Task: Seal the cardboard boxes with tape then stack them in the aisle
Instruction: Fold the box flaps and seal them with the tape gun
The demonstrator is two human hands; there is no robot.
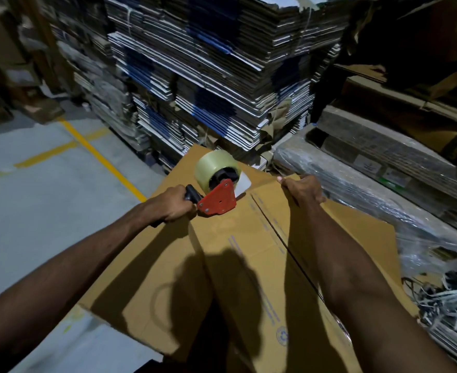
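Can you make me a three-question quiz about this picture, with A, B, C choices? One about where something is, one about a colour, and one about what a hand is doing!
1. Where is the tape dispenser?
A. On the floor
B. At the far end of the cardboard box
C. On a shelf

2. What colour is the dispenser's frame?
A. Red
B. Green
C. White

3. What is the left hand doing?
A. Hanging free
B. Pointing at the floor
C. Gripping the dispenser's black handle

Answers:
1 B: the dispenser sits over the box's far end, near the middle seam.
2 A: the plate under the tape roll is red.
3 C: its fingers curl round the handle, while the right hand holds the box's far edge.
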